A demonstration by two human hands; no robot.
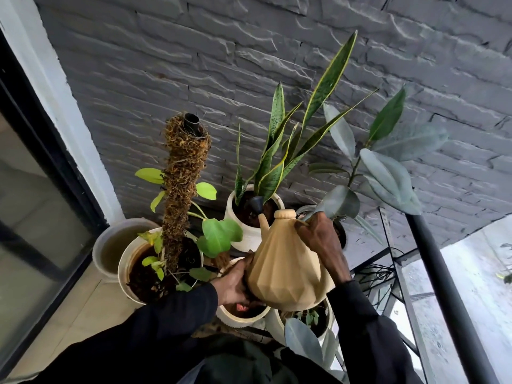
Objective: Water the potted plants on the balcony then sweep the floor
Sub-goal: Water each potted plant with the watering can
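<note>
the tan faceted plastic watering can [285, 270] looks matt and smooth, its flat facets catching soft light; its black funnel-shaped spout tip [256, 203] is duller plastic. the white round pot [249, 242] under the green yellow-edged snake plant [270, 173] has a chalky, faintly ribbed skin, and the sword leaves are waxy with a slight sheen. the brown fibrous moss pole [180, 189] is shaggy and rough around a smooth black plastic pipe [191, 124]. the grey-green broad rubber plant leaves [379, 170] look leathery and dusty-matt. the grey stone-brick wall [194, 65] is rough and ridged. the black round railing [443, 286] is smooth painted metal. the dark cloth sleeves [166, 314] are soft and matt.
</note>
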